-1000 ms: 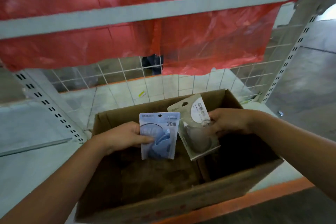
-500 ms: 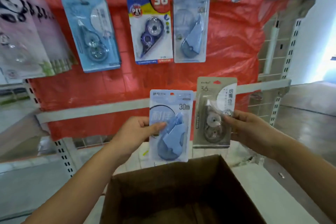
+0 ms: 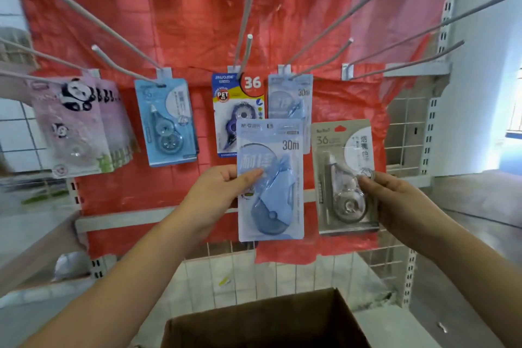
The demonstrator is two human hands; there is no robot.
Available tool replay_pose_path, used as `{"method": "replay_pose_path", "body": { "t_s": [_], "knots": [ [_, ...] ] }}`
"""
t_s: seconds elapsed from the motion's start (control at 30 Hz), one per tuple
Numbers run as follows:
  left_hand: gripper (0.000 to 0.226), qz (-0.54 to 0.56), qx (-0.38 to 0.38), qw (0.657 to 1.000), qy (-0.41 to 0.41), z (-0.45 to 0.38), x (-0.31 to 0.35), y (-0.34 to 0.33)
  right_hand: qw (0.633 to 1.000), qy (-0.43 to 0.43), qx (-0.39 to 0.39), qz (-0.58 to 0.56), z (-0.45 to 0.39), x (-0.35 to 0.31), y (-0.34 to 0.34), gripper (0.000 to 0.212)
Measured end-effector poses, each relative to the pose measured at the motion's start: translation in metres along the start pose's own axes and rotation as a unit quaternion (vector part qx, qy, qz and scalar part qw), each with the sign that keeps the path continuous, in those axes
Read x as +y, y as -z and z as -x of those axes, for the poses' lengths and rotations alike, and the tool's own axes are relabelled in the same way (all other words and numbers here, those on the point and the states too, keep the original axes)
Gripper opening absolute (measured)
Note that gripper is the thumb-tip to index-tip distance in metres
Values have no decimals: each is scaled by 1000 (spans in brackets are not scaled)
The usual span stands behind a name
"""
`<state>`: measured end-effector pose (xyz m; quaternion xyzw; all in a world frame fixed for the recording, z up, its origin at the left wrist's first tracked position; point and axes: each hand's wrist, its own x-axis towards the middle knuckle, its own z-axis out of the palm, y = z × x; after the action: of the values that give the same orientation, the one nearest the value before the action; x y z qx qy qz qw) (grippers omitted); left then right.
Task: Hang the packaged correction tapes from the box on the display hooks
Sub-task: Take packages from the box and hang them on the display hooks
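Fingers: in the head view, the left hand pinches the blue pack at its left edge, thumb across the front; the right hand pinches the grey pack at its right edge, thumb on the blister.
Packs: both sit upright at centre frame, side by side, below the hooks and not yet hung.
Hooks: the empty hook at upper right looks the likely spot for the grey pack; a matching 30m pack already hangs just above the blue one.
Box: the cardboard box sits at the bottom edge, its inside hidden.
Risk, aim: each pack's hanging hole is small and held far from the fingers, so the card may flex and miss the hook tip.
Risk, grip: an edge pinch is light; a snag on the hook could twist a pack loose.
Risk, neighbours: pushing the blue pack up may knock the hanging packs.
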<state>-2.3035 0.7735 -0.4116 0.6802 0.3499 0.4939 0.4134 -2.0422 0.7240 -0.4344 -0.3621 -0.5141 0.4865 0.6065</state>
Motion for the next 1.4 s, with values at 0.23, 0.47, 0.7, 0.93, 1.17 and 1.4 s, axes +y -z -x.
{"method": "replay_pose_path", "body": {
  "t_s": [0.23, 0.47, 0.7, 0.93, 1.17, 1.4],
  "knots": [
    [22, 12, 0, 1000, -3, -1, 11, -6, 1000, 27, 14, -2, 3, -12, 7, 48],
    [27, 9, -39, 998, -47, 2, 19, -36, 994, 84, 68, -16, 8, -25, 14, 57],
    [15, -2, -4, 988, -157, -14, 70, -47, 989, 112, 89, -45, 16, -40, 9, 22],
    [46, 7, -3, 984, -177, -28, 84, -64, 987, 119, 104, -40, 23, -39, 16, 28],
    [54, -30, 25, 981, -191, -39, 81, -72, 988, 100, 111, -43, 32, -25, 20, 22],
    [37, -13, 68, 992, -104, -67, 63, -68, 988, 65, 127, -63, 26, -1, 18, 27]
  ]
}}
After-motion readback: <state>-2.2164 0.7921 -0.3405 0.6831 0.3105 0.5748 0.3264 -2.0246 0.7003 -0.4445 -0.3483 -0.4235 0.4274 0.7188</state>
